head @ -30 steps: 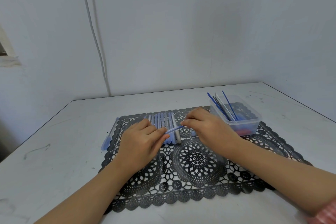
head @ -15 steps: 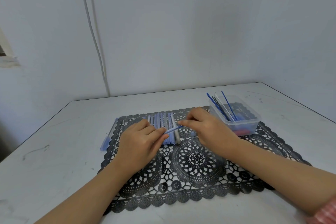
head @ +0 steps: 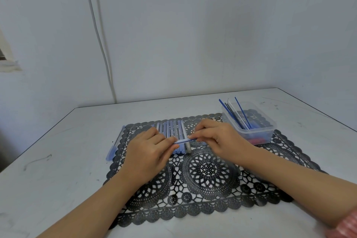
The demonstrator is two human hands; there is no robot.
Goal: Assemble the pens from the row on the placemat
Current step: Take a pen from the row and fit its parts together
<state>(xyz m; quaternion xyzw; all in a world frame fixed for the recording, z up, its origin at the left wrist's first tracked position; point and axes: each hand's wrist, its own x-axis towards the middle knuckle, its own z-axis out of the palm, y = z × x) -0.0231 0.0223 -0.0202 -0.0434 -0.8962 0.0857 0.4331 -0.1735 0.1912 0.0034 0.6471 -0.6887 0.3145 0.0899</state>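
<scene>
Pens: one blue barrel [head: 182, 141] is pinched between my left hand [head: 148, 152] and right hand [head: 216, 137], fingers closed on it, over the row [head: 172, 131] on the placemat [head: 208, 172]. Looks like most remain; one capped pen [head: 115, 144] lies at the mat's left edge.

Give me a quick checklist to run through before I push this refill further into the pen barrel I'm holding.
1. Left hand gripping the translucent blue pen barrel: ok.
2. Right hand pinching the other end: ok.
3. Refill lined up with the barrel opening: cannot tell, fingers hide it.
4. Row of blue pen barrels on the black lace placemat lying side by side: ok.
5. Clear plastic tub of thin blue refills close by the right hand: ok.
6. Capped blue pen at the placemat's left edge, clear of both hands: ok.
</scene>
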